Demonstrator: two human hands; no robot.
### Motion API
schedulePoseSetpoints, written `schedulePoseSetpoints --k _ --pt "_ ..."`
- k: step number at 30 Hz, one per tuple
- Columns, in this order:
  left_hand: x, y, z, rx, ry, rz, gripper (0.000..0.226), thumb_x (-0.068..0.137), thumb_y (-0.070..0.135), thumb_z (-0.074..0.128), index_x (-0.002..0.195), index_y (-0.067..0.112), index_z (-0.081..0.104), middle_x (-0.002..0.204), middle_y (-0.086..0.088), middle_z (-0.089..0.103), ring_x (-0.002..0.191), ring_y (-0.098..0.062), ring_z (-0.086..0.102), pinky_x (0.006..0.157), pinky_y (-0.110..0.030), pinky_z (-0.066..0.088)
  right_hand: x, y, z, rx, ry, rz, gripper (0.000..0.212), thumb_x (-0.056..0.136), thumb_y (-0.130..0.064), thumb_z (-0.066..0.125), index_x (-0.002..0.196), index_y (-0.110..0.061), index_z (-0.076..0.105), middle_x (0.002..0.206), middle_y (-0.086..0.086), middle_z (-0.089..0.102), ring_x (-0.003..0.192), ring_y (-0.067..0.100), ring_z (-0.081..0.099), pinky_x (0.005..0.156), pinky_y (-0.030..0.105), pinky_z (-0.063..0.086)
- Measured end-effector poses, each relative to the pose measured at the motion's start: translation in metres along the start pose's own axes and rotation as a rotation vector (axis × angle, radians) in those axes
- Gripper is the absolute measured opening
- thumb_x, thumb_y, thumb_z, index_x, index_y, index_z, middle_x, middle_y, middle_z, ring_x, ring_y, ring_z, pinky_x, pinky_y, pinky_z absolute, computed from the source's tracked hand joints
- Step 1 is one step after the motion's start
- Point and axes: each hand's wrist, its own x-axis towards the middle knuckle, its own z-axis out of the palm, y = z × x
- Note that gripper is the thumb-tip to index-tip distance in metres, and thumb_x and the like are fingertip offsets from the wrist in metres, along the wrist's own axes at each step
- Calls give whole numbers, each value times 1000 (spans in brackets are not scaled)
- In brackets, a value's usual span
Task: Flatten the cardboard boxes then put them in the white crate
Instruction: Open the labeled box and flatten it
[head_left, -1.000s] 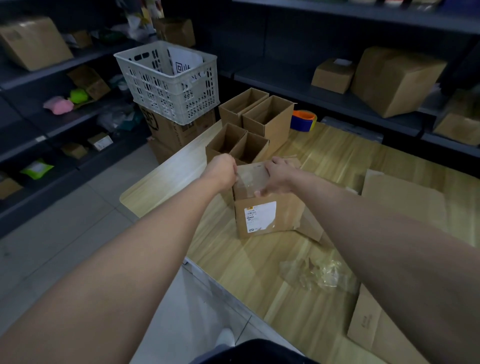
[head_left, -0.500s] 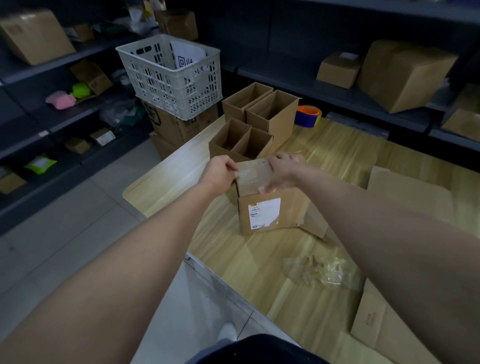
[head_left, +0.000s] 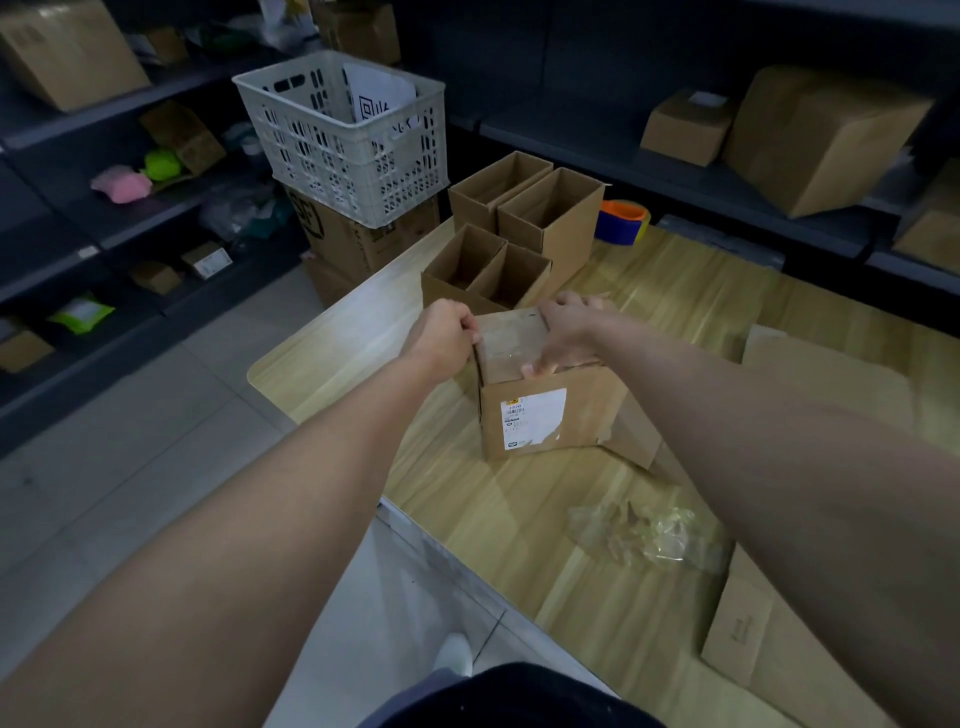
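A small cardboard box (head_left: 540, 415) with a white label stands on the wooden table (head_left: 519, 519). My left hand (head_left: 444, 338) grips the left edge of its taped top flap (head_left: 511, 343). My right hand (head_left: 569, 332) holds the flap's right side, fingers curled over its edge. Behind the box stand several open cardboard boxes (head_left: 519, 234). The white crate (head_left: 348, 140) sits on a stack of brown cartons beyond the table's far left corner, with a white sheet inside it.
Flattened cardboard (head_left: 810, 374) lies on the table at the right, and more (head_left: 753, 639) at the near right. Crumpled clear tape (head_left: 644, 530) lies in front of the box. A tape roll (head_left: 623, 221) sits at the back. Dark shelves with cartons surround the table.
Both hands have stayed on the labelled box's top flap; the flap now looks lifted slightly toward me. The view has shifted a little.
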Motion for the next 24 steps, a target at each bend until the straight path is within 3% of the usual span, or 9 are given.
schedulePoseSetpoints --k 5,8,11,16,24 --pt "2 -1 1 103 -6 81 12 93 12 54 87 20 61 94 0 56 91 -17 54 74 -27 44 0 0 1 15 0 8 99 72 -52 74 150 -22 22 155 5 19 141 37 13 109 55 25" --pt "5 -1 3 172 30 141 14 93 17 55 102 19 66 110 -2 50 98 -15 46 86 -30 43 0 -2 1 11 -2 13 98 72 -51 74 150 -22 22 155 6 19 141 37 12 110 55 24" --pt "6 6 9 170 25 140 9 90 21 59 96 20 67 114 -2 46 97 -12 40 87 -29 41 0 -2 0 2 -4 15 96 73 -50 74 149 -20 24 153 6 21 141 37 12 110 55 24" --pt "7 13 9 133 -31 104 7 90 18 60 85 22 61 114 -5 51 95 -16 49 88 -36 48 -3 -4 -2 -18 -32 23 98 74 -51 73 150 -20 21 154 6 19 141 37 11 111 54 25" --pt "11 16 5 81 -143 30 11 93 14 54 86 20 61 114 -10 55 99 -23 54 94 -42 47 -4 -3 -3 -19 -19 14 97 73 -51 74 150 -20 23 153 5 22 140 36 15 110 54 27"
